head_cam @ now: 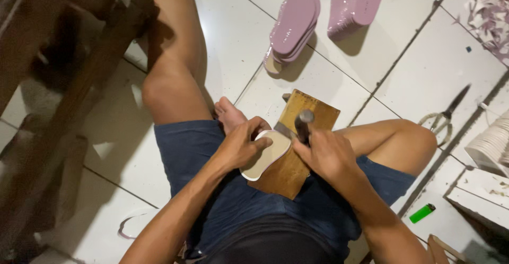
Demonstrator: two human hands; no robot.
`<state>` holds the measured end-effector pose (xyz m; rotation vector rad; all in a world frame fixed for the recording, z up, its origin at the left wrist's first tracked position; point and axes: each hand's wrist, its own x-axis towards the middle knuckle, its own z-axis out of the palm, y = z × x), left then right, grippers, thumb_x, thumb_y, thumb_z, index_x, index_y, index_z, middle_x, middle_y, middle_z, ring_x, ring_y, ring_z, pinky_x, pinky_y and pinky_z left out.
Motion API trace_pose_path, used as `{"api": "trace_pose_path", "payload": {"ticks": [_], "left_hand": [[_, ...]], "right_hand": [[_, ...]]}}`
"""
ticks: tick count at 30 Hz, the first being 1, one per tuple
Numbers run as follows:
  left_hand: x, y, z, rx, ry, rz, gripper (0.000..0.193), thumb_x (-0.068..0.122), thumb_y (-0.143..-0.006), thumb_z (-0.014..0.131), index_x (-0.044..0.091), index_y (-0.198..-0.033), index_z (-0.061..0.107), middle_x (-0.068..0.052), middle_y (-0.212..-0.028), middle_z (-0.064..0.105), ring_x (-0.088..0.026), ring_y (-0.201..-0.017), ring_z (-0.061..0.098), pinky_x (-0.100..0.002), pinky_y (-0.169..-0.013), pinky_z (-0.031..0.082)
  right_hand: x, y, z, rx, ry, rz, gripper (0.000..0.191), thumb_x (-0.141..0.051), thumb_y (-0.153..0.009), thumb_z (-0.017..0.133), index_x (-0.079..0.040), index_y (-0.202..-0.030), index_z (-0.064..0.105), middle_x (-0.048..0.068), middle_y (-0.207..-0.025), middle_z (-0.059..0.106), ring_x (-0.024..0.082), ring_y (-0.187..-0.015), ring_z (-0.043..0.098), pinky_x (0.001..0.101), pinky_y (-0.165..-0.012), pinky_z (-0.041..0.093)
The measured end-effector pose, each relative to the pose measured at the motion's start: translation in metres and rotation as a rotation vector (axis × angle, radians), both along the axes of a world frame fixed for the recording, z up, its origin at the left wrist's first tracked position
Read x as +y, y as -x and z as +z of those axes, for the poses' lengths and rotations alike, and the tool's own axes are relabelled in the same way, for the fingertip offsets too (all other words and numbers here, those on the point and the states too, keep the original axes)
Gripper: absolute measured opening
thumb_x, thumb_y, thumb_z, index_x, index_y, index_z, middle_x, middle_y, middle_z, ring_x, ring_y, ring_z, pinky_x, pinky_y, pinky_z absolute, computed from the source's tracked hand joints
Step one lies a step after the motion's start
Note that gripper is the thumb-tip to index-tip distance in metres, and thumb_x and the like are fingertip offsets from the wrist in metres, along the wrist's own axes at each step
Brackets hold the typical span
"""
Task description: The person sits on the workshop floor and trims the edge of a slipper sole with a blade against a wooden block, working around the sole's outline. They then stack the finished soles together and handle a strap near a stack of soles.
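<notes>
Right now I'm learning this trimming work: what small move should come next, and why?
Probably press the dark-handled blade tool down through the white sole-shaped piece: the right hand already has it upright at the edge, and the left hand pins the piece on the wooden board.

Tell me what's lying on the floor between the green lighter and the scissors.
In the head view, only bare white floor tile crossed by a dark grout line lies between the green lighter and the scissors; the person's knee sits just beside that stretch.
</notes>
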<state>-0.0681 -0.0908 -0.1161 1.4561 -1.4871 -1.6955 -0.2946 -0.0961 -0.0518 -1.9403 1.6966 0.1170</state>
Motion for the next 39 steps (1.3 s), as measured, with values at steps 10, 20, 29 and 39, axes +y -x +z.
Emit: {"api": "trace_pose_path", "payload": {"ticks": [10,20,29,39], "left_hand": [[-0.001,0.003,-0.004,0.065,-0.034,0.14,0.026,0.013,-0.081,0.079,0.001,-0.1,0.066,-0.002,-0.081,0.064,-0.011,-0.072,0.057,-0.028,-0.063,0.047],[-0.008,0.004,0.009,0.003,-0.028,0.11,0.03,0.016,-0.081,0.079,0.001,-0.104,0.066,-0.007,-0.08,0.068,-0.016,-0.073,0.061,-0.034,-0.066,0.05],[-0.004,0.005,-0.001,0.053,0.012,0.089,0.023,0.016,-0.087,0.079,-0.002,-0.098,0.07,-0.009,-0.083,0.072,-0.017,-0.078,0.065,-0.033,-0.07,0.052],[-0.002,0.003,0.008,-0.001,-0.035,0.026,0.024,0.017,-0.089,0.072,0.0,-0.106,0.068,-0.009,-0.081,0.071,-0.016,-0.075,0.067,-0.031,-0.069,0.052]], "right_hand": [[0.004,-0.004,0.005,-0.092,0.214,0.087,0.039,-0.038,-0.091,0.07,0.0,-0.087,0.072,0.024,-0.067,0.069,0.042,-0.064,0.068,0.0533,-0.058,0.052],[-0.005,-0.008,0.013,-0.033,0.0,0.015,0.039,-0.041,-0.086,0.069,-0.003,-0.085,0.074,0.023,-0.07,0.07,0.041,-0.069,0.07,0.0523,-0.066,0.055],[-0.009,-0.017,0.019,0.003,-0.014,-0.016,0.041,-0.043,-0.089,0.068,-0.004,-0.08,0.075,0.025,-0.071,0.068,0.044,-0.072,0.069,0.0528,-0.07,0.054],[-0.016,-0.012,0.014,-0.026,0.076,0.093,0.047,-0.042,-0.096,0.066,0.004,-0.088,0.073,0.024,-0.072,0.068,0.04,-0.07,0.069,0.0487,-0.068,0.054]]}}
